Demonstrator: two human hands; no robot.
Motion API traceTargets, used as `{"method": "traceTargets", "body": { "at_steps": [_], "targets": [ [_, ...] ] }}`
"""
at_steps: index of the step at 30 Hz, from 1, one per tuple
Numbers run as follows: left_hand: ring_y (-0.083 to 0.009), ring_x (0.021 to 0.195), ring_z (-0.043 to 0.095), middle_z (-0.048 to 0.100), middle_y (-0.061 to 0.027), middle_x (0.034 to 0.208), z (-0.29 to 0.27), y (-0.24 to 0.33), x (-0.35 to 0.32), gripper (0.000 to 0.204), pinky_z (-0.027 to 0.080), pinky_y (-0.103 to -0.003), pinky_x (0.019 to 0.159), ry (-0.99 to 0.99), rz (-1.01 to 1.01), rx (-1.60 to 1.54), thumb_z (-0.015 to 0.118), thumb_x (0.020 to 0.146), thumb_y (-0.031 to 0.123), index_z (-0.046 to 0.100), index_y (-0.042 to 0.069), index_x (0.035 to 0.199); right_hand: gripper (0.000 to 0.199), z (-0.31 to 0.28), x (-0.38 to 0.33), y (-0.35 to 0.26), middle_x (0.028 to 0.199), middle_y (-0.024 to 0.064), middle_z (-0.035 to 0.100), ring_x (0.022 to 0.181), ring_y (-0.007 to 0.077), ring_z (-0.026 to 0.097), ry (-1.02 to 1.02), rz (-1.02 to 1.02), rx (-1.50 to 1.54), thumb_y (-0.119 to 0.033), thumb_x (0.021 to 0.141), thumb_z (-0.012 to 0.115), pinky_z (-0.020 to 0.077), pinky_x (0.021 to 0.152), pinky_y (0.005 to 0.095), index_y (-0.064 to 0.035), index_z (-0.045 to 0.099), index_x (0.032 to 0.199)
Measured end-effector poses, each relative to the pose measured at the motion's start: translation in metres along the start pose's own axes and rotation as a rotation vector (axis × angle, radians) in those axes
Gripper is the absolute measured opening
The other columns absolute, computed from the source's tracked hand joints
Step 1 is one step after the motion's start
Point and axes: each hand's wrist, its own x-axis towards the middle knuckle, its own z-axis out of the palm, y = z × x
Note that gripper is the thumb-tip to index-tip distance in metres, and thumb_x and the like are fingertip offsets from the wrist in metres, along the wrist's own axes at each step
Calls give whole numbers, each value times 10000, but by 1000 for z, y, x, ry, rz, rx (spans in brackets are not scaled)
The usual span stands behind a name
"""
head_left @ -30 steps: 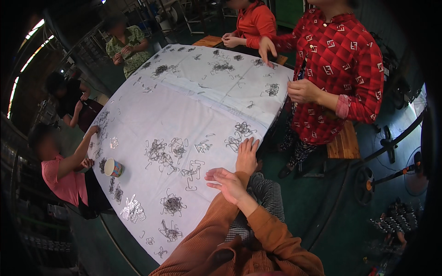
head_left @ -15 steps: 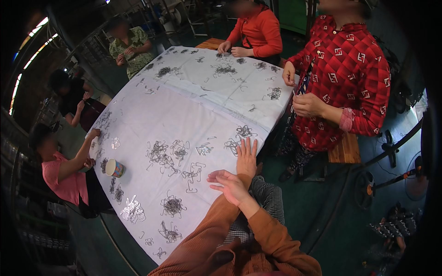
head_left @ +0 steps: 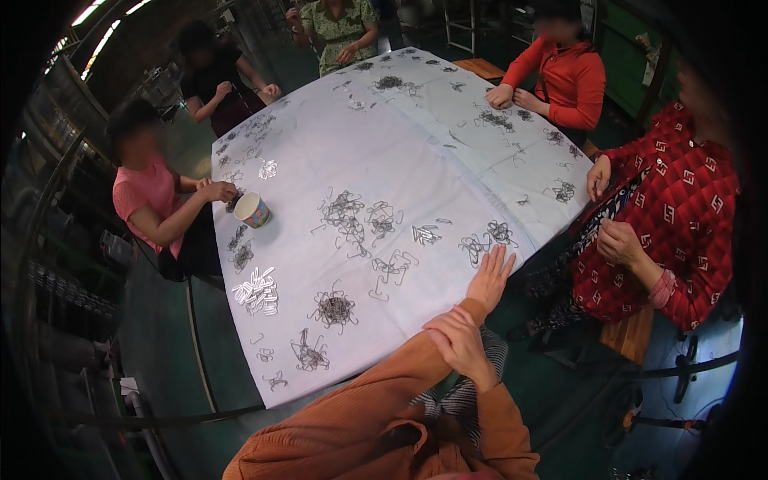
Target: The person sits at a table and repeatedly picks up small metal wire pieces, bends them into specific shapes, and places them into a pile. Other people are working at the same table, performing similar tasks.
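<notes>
My left hand (head_left: 491,278) lies flat near the table's right edge, fingers spread, its tips just by a small heap of bent wire hooks (head_left: 501,232). Across it, my right hand (head_left: 458,339) is closed over the cuff of my left brown sleeve (head_left: 376,368). A white cloth (head_left: 304,168) covers the table. Loose wire hooks (head_left: 344,216) lie in a large heap toward the middle, and a denser round pile of them (head_left: 334,309) sits nearer me. Short shiny metal pieces (head_left: 426,234) lie between the heaps, with a bigger pile of shiny metal pieces (head_left: 256,291) at the left.
A paper cup (head_left: 253,210) stands near the left edge. A person in pink (head_left: 152,196) reaches toward hooks beside it. A person in a red patterned top (head_left: 664,216) stands close on my right. Others work round the far side. A wooden bench (head_left: 626,338) is at the right.
My right hand has come down from open above my left forearm to close on the sleeve. My left hand stays flat on the cloth. The view has turned, shifting the table rightward.
</notes>
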Motion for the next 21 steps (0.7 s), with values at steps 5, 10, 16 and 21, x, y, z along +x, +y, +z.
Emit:
{"method": "traceTargets", "body": {
  "at_steps": [5, 10, 16, 21],
  "targets": [
    [-372, 1432, 220, 213, -240, 1539, -19, 1, 2, 1005, 216, -458, 1161, -144, 18, -161, 754, 715, 341, 206, 38, 1502, 240, 14, -10, 8, 821, 85, 663, 857, 268, 619, 77, 82, 21, -113, 912, 454, 354, 986, 420, -38, 661, 817],
    [-354, 1432, 231, 233, -224, 1536, -13, -2, 1, 937, 239, -466, 1154, -141, 75, -82, 716, 753, 324, 222, 27, 1492, 247, 25, -16, 5, 844, 62, 672, 862, 222, 619, 213, 77, 21, -136, 932, 464, 349, 993, 387, -56, 671, 825],
    [-340, 1438, 226, 230, -199, 1547, -1, -6, -1, 704, 247, -468, 1146, -63, 72, -180, 531, 870, 144, 223, 19, 1491, 230, 24, -17, 6, 875, 48, 672, 904, 210, 609, 141, 68, 9, -144, 938, 467, 344, 1001, 386, -60, 668, 866],
    [-330, 1434, 238, 239, -190, 1545, -8, 1, -3, 666, 240, -462, 1148, -103, 86, -164, 491, 883, 111, 231, 25, 1491, 231, 26, -25, 5, 885, 45, 674, 907, 204, 607, 195, 63, 5, -142, 936, 464, 335, 1010, 381, -60, 669, 868]
  ]
}}
